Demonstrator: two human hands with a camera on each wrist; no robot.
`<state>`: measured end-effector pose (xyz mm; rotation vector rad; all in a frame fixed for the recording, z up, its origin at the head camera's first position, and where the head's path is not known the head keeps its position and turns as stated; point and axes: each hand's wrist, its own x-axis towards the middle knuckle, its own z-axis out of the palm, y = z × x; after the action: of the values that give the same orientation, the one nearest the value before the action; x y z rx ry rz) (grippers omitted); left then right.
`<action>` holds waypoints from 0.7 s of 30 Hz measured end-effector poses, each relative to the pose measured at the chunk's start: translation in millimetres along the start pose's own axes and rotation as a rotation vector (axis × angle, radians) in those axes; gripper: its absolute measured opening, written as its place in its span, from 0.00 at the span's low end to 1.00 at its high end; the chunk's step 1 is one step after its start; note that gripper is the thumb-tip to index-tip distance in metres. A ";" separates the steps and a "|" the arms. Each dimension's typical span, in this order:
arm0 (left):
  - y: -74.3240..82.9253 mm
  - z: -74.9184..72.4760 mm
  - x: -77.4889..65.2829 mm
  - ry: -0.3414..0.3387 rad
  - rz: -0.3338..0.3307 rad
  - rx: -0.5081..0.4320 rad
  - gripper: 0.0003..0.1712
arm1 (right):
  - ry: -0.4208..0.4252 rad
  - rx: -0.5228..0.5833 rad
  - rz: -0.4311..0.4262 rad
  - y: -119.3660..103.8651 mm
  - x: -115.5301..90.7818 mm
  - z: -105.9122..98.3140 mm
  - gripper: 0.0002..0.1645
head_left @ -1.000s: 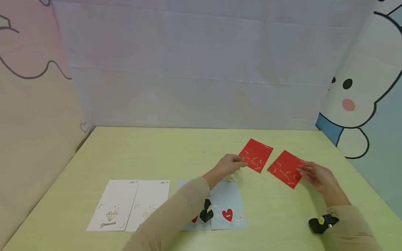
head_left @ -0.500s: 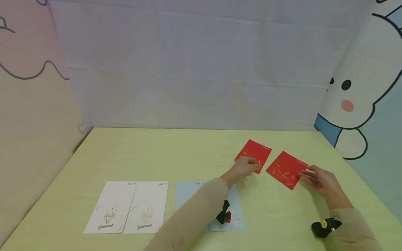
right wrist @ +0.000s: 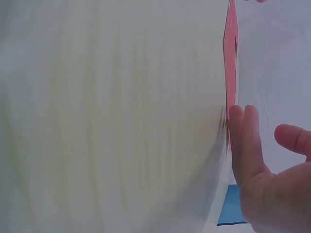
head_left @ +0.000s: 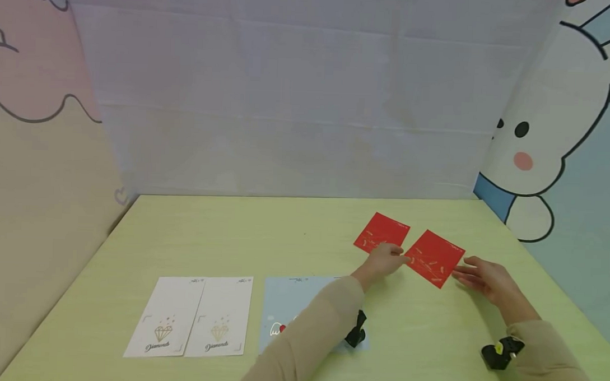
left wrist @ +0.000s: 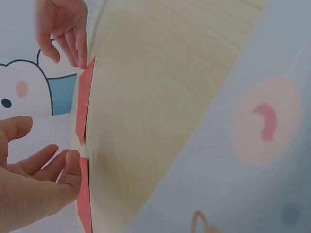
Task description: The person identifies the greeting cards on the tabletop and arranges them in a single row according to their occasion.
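Two red cards with gold print lie tilted at the table's back right: the far left red card and the right red card. My left hand partly covers the left card's near edge, its fingertips right at the left corner of the right card. In the left wrist view its fingers are loosely bent with the thumb apart. At the opposite corner of the right card is my right hand. Its fingers reach nearly straight along the card's edge in the right wrist view, thumb held away.
Two white cards printed with diamonds lie side by side at the front left. Beside them are light blue cards, largely behind my left sleeve. A white sheet stands along the table's back edge.
My left hand has moved right, from the left red card's left edge across its front to the right card's corner. The right hand has shifted slightly off the right card, uncovering its corner.
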<state>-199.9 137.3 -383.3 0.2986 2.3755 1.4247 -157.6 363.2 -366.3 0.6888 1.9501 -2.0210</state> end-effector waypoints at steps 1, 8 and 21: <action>0.9 0.9 0.1 0.003 -0.002 0.008 0.21 | 0.000 -0.003 -0.002 0.2 0.1 0.1 0.39; 3.4 5.8 0.9 -0.012 -0.006 0.068 0.24 | -0.002 -0.017 -0.015 1.5 0.6 -1.2 0.37; 4.0 8.2 0.4 -0.009 0.004 0.081 0.24 | -0.008 -0.041 -0.032 1.2 -1.7 -0.8 0.37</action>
<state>-197.0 145.9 -383.4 0.3298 2.4309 1.3281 -155.4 363.7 -366.6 0.6439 2.0046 -1.9929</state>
